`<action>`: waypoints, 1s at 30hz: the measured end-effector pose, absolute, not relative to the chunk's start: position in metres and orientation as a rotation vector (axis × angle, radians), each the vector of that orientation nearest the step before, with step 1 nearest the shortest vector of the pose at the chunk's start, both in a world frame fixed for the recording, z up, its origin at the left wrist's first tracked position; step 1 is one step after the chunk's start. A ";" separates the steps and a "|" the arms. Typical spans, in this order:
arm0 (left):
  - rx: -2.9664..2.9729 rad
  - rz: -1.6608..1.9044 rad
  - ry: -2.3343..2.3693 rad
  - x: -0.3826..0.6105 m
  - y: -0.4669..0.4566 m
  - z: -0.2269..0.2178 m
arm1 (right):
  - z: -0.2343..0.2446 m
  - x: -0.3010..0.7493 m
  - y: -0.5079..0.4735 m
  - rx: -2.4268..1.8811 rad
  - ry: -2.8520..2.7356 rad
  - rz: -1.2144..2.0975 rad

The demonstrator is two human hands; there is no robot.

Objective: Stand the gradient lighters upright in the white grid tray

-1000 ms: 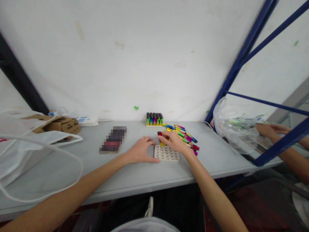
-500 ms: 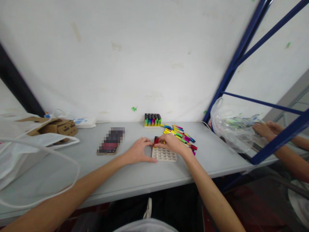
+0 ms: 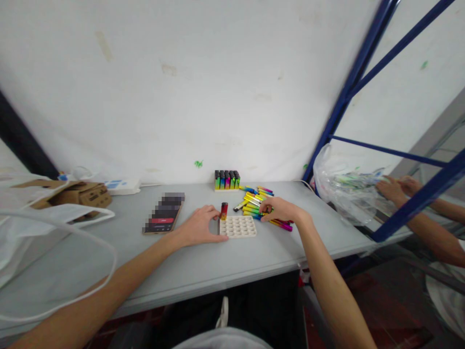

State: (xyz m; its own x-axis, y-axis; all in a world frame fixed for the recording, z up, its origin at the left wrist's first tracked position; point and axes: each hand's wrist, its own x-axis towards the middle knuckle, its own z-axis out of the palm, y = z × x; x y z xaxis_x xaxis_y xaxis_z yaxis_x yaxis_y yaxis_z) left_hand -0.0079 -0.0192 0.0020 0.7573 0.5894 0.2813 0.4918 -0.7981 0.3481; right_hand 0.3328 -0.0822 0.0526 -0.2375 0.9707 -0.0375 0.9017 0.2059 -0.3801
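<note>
A white tray with round holes [image 3: 238, 226] lies on the grey table [image 3: 218, 261]. One red lighter [image 3: 224, 211] stands upright in its far left corner. My left hand [image 3: 199, 226] rests against the tray's left edge, thumb along the near side, fingers curled by the lighter. My right hand [image 3: 281, 211] is over the pile of coloured lighters [image 3: 256, 203] to the tray's right, fingers bent onto them; what they grip is unclear. A full tray of lighters [image 3: 226, 180] stands by the wall.
A phone [image 3: 163, 218] lies left of the tray. A cardboard box [image 3: 72, 194] and white plastic bags [image 3: 43, 228] sit at the left. A power strip [image 3: 121, 185] is by the wall. Blue rack bars [image 3: 410, 203] and a clear bag [image 3: 345, 191] stand right, where another person's hands [image 3: 395, 188] work.
The red lighter went from my right hand into the tray's far left corner. My right hand then moved right onto the loose lighters. The left hand stayed at the tray.
</note>
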 end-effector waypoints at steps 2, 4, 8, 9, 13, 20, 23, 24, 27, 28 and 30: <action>2.704 0.568 0.865 -0.009 -0.018 0.002 | 0.050 0.324 -0.080 -1.807 -2.305 0.401; 2.710 0.578 0.871 -0.009 -0.017 0.002 | 0.047 0.316 -0.077 -1.820 -2.332 0.335; 2.721 0.606 0.878 -0.010 -0.016 0.000 | 0.042 0.308 -0.077 -1.855 -2.345 0.254; 2.717 0.612 0.885 -0.009 -0.015 -0.001 | 0.041 0.308 -0.077 -1.869 -2.334 0.237; 2.702 0.624 0.898 -0.008 -0.014 -0.003 | 0.042 0.318 -0.077 -1.861 -2.215 0.243; 2.703 0.625 0.913 0.001 -0.012 -0.009 | 0.044 0.334 -0.073 -1.409 -1.989 0.452; 2.694 0.645 0.925 0.005 -0.012 -0.010 | 0.041 0.328 -0.069 -1.271 -1.848 0.513; 2.692 0.650 0.925 0.005 -0.012 -0.010 | 0.040 0.326 -0.067 -1.261 -1.824 0.503; 2.694 0.658 0.921 0.006 -0.012 -0.011 | 0.036 0.320 -0.064 -1.320 -1.843 0.433; 2.696 0.658 0.919 0.006 -0.012 -0.011 | 0.035 0.320 -0.064 -1.348 -1.872 0.409; 2.702 0.654 0.914 0.006 -0.012 -0.012 | 0.035 0.318 -0.065 -1.409 -1.958 0.372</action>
